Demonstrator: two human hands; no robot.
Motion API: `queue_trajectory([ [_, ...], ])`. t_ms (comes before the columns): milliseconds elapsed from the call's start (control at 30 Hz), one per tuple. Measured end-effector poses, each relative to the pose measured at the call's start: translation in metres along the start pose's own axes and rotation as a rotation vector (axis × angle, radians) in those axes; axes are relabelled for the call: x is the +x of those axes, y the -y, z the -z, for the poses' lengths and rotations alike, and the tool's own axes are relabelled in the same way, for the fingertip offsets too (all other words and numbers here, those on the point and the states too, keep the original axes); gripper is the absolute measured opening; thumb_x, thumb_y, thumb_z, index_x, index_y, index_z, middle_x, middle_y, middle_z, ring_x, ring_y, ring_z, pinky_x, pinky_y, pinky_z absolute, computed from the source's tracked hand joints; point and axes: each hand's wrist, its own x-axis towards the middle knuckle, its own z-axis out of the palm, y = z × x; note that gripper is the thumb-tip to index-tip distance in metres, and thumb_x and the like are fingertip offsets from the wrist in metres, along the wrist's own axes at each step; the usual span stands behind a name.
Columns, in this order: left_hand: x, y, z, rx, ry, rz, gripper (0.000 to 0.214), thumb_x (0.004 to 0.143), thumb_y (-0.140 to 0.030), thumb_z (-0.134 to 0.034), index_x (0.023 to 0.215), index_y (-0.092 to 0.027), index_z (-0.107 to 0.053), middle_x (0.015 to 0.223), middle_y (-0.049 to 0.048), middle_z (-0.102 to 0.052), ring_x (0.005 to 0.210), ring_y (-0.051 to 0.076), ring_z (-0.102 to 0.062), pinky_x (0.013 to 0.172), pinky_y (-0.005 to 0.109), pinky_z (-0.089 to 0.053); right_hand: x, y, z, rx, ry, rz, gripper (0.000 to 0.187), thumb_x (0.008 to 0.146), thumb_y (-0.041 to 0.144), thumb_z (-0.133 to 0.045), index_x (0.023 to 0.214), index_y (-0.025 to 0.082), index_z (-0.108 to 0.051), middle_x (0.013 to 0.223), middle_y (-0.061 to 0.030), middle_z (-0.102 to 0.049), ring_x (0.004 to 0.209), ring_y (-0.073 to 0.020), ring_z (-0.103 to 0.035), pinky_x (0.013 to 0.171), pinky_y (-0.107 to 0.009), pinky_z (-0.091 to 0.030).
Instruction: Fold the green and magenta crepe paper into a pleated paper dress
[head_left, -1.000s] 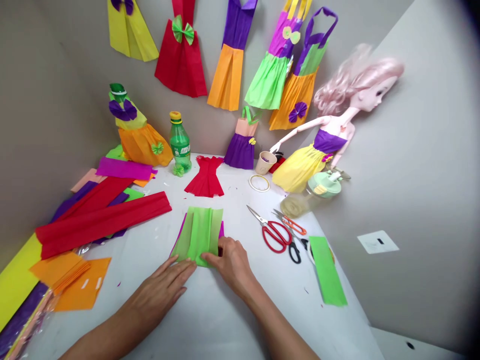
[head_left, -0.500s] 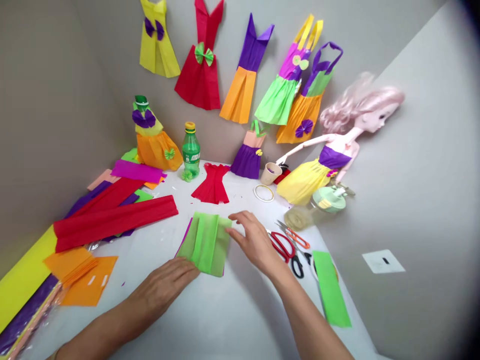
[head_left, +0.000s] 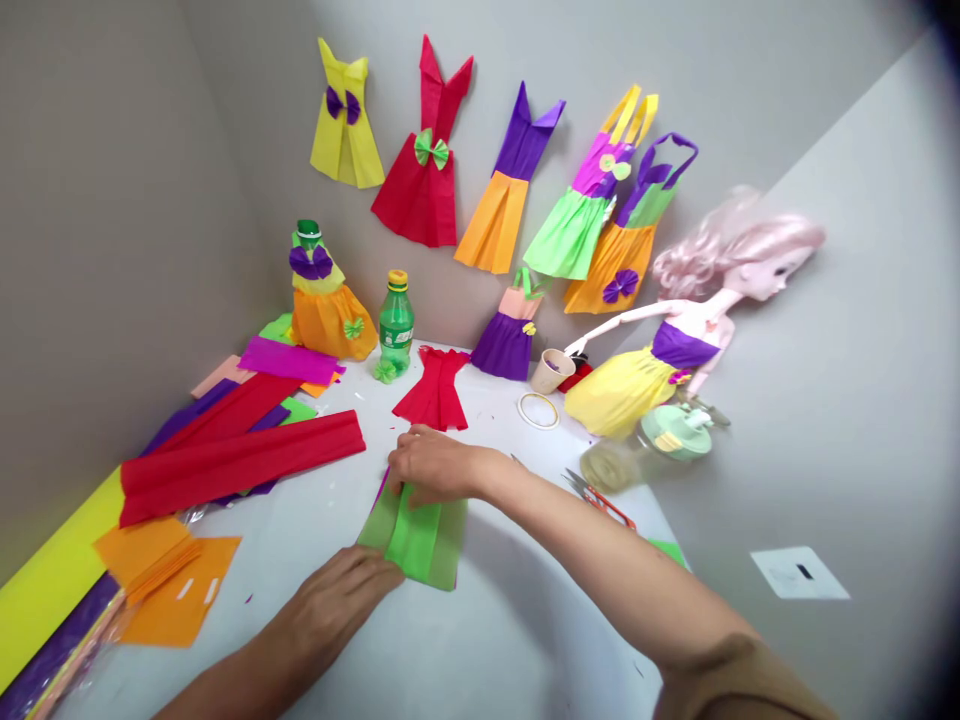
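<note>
A pleated green crepe paper piece (head_left: 420, 537) lies on the white table (head_left: 480, 640), with a purple sheet showing under its far edge. My left hand (head_left: 341, 600) rests flat on the table, fingers together, touching the paper's near left corner. My right hand (head_left: 429, 464) reaches across and presses down on the paper's far edge, fingers curled over the top of the pleats. Nothing is lifted off the table.
Red crepe rolls (head_left: 240, 455), orange sheets (head_left: 169, 575) and yellow paper (head_left: 45, 590) lie at left. A red paper dress (head_left: 435, 390), green bottle (head_left: 395, 322), tape ring (head_left: 538, 410), cup (head_left: 549, 370), scissors (head_left: 600, 497) and a doll (head_left: 675, 340) stand beyond. Paper dresses hang on the wall.
My right hand moved from the paper's near edge, round its right side, to its far edge. The view has tilted upward. My left hand stayed at the near left corner.
</note>
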Motion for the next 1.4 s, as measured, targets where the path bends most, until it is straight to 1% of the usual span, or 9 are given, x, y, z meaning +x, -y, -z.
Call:
queue_trajectory([
  [100, -0.003, 0.004, -0.004, 0.004, -0.002, 0.012, 0.034, 0.106, -0.014, -0.041, 0.136, -0.021, -0.055, 0.121, 0.0059, -0.069, 0.115, 0.017, -0.061, 0.103, 0.028, -0.052, 0.006, 0.01, -0.001, -0.025, 0.088, 0.044, 0.013, 0.083, 0.022, -0.079, 0.096, 0.02, -0.076, 0.1, -0.005, -0.075, 0.108, -0.026, -0.057, 0.103, -0.043, -0.03],
  [267, 0.001, 0.001, -0.001, 0.031, -0.016, -0.02, 0.034, 0.106, -0.013, -0.041, 0.135, -0.021, -0.057, 0.115, 0.005, -0.071, 0.11, 0.016, -0.064, 0.106, 0.029, -0.051, 0.012, 0.024, -0.001, -0.025, 0.197, 0.088, 0.005, 0.087, 0.022, -0.074, 0.092, 0.021, -0.075, 0.095, -0.0019, -0.075, 0.099, -0.0221, -0.06, 0.093, -0.04, -0.035],
  [433, 0.007, -0.003, 0.004, 0.051, -0.061, -0.018, 0.031, 0.105, -0.014, -0.042, 0.131, -0.02, -0.059, 0.113, 0.0052, -0.072, 0.107, 0.015, -0.066, 0.102, 0.025, -0.053, 0.014, 0.025, 0.003, -0.011, 0.282, 0.052, 0.007, 0.09, 0.024, -0.07, 0.085, 0.02, -0.074, 0.084, -0.0007, -0.073, 0.084, -0.0192, -0.063, 0.089, -0.039, -0.038],
  [567, 0.008, -0.003, 0.003, 0.077, -0.062, 0.007, 0.031, 0.106, -0.015, -0.041, 0.129, -0.02, -0.06, 0.116, 0.0051, -0.071, 0.109, 0.015, -0.066, 0.102, 0.024, -0.052, 0.013, 0.022, 0.007, -0.008, 0.321, 0.024, 0.005, 0.088, 0.024, -0.071, 0.087, 0.019, -0.073, 0.086, -0.0019, -0.073, 0.087, -0.0208, -0.064, 0.09, -0.041, -0.04],
  [733, 0.007, -0.001, 0.003, 0.108, -0.014, -0.001, 0.033, 0.105, -0.015, -0.041, 0.132, -0.022, -0.058, 0.117, 0.0038, -0.071, 0.111, 0.015, -0.064, 0.106, 0.025, -0.049, 0.012, 0.018, 0.008, -0.026, 0.314, -0.034, 0.006, 0.09, 0.016, -0.067, 0.091, 0.017, -0.073, 0.092, -0.0068, -0.073, 0.102, -0.0259, -0.063, 0.093, -0.044, -0.041],
  [900, 0.006, 0.001, 0.002, 0.08, 0.001, -0.017, 0.037, 0.105, -0.013, -0.039, 0.136, -0.021, -0.056, 0.116, 0.0054, -0.07, 0.112, 0.016, -0.062, 0.106, 0.024, -0.049, 0.014, 0.004, 0.002, -0.011, 0.285, -0.089, 0.012, 0.089, 0.024, -0.072, 0.099, 0.016, -0.073, 0.102, -0.0111, -0.073, 0.114, -0.0318, -0.059, 0.093, -0.047, -0.042],
  [1167, 0.005, 0.0, -0.001, 0.131, -0.065, 0.075, 0.038, 0.103, -0.015, -0.043, 0.139, -0.02, -0.054, 0.125, 0.0092, -0.066, 0.119, 0.019, -0.06, 0.103, 0.027, -0.053, 0.009, -0.011, 0.002, 0.058, 0.259, -0.109, 0.011, 0.091, 0.026, -0.071, 0.098, 0.019, -0.075, 0.103, -0.0066, -0.075, 0.109, -0.0271, -0.062, 0.089, -0.039, -0.043],
  [1267, 0.004, 0.001, 0.001, 0.154, -0.026, 0.026, 0.044, 0.102, -0.012, -0.041, 0.144, -0.02, -0.052, 0.131, 0.0095, -0.066, 0.124, 0.019, -0.058, 0.107, 0.028, -0.051, 0.01, -0.012, 0.002, 0.065, 0.251, -0.12, 0.012, 0.091, 0.027, -0.071, 0.099, 0.018, -0.075, 0.102, -0.0059, -0.075, 0.109, -0.0274, -0.062, 0.09, -0.04, -0.043],
  [1400, 0.0, 0.004, 0.001, 0.205, 0.053, -0.01, 0.054, 0.097, -0.003, -0.038, 0.145, -0.023, -0.052, 0.136, 0.0041, -0.065, 0.131, 0.018, -0.053, 0.11, 0.027, -0.048, 0.012, -0.013, 0.0, 0.053, 0.217, -0.155, 0.016, 0.09, 0.028, -0.073, 0.101, 0.017, -0.074, 0.102, -0.009, -0.075, 0.112, -0.0305, -0.06, 0.091, -0.043, -0.042],
])
